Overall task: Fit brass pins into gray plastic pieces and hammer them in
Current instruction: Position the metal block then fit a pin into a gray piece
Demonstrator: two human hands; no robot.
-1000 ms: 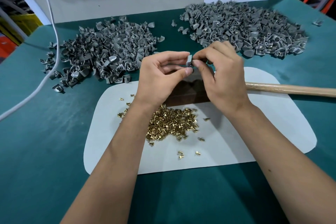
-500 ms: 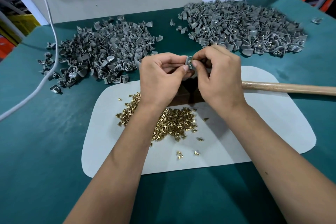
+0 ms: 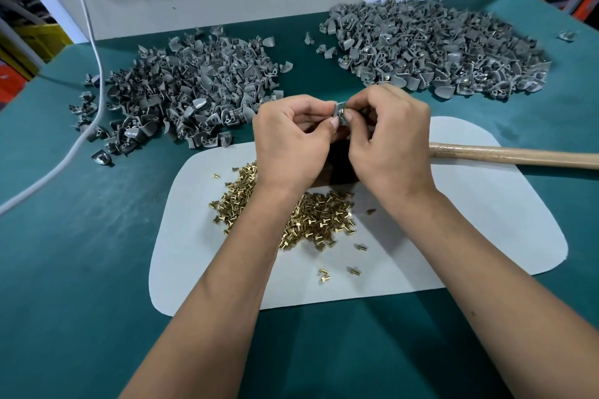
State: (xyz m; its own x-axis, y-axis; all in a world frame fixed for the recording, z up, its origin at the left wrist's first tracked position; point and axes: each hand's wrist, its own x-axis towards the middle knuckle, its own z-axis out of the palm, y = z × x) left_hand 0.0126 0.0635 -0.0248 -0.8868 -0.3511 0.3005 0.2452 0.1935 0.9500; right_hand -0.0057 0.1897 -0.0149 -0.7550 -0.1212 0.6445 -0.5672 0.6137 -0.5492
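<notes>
Above the mat [image 3: 486, 236], the left hand [image 3: 291, 142] pinches a gray piece [image 3: 338, 112] while the right hand [image 3: 389, 136] fingers pinch a pin [image 3: 344, 112] at it; misaligned, the pin could slip and fall among the loose pins [image 3: 317, 220].

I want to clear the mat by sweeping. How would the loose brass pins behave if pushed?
The pins are short cylinders with heads, so pushed ones would probably roll in curves and scatter. The white mat looks smooth, so they would likely slide easily. Strays already lie apart from the heap.
</notes>
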